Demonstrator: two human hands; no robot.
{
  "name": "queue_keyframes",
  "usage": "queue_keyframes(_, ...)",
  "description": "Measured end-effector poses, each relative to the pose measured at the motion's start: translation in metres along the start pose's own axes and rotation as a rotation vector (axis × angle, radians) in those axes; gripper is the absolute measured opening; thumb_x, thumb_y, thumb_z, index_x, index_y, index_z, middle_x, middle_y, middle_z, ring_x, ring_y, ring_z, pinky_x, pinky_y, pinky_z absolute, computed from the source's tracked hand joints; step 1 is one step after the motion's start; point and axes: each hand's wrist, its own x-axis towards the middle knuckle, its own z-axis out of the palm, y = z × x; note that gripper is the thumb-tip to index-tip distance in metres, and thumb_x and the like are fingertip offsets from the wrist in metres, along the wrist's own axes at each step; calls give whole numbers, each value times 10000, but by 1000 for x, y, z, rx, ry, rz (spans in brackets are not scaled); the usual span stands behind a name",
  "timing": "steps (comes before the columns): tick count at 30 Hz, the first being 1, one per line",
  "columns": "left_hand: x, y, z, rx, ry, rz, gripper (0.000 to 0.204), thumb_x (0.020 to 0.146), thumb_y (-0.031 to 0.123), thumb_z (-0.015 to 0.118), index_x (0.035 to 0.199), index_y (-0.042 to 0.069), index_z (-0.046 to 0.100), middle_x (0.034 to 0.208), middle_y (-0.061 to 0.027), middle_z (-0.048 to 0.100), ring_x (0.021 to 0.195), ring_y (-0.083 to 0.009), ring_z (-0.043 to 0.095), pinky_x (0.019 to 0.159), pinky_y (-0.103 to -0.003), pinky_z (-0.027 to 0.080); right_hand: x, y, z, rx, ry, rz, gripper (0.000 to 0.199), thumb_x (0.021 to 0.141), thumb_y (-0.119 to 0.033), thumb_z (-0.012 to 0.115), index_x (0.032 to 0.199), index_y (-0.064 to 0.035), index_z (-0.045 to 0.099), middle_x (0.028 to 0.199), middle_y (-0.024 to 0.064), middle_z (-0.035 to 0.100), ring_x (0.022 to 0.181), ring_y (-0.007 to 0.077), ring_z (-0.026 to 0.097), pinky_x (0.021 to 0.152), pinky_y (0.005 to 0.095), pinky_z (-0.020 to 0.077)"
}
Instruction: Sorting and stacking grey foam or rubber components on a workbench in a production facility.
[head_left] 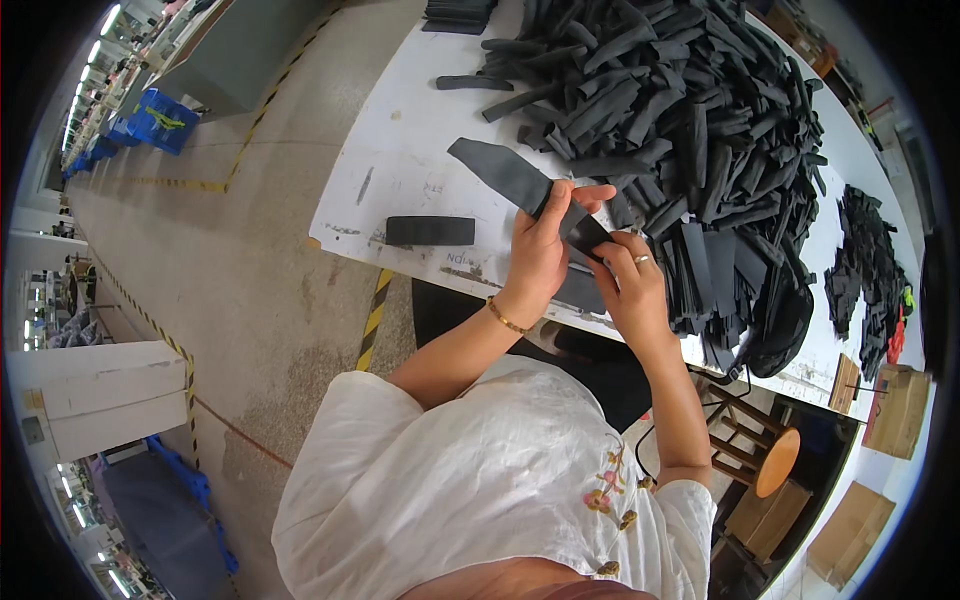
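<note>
I hold a flat black strip of material (503, 172) slantwise above the near edge of the white table (400, 125). My left hand (540, 245) grips its middle between thumb and fingers, and the strip's wide end sticks out to the far left. At the lower right end, my right hand (635, 285) pinches the strip with thumb and fingertips. A short, dark folded piece (430, 231) lies on the table left of my left hand. Another dark flat piece (583, 291) lies beneath my hands at the table edge, partly hidden.
A large heap of black curled strips (640, 90) covers the table's far right. Flat black pieces (718, 270) and a black bag (785, 315) lie right of my right hand. A wooden stool (777, 462) stands below. A blue crate (160, 122) is far left.
</note>
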Motion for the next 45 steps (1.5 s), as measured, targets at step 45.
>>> queue_keyframes(45,6,3,4,-164,103,49,339,979,338,565,1037,6,604,808,-97,658,717,-212,659,712,-347,557,23,7,9,196,-31,-25,170,771,78,686,890,12,584,928,152,613,770,341,621,625,382,503)
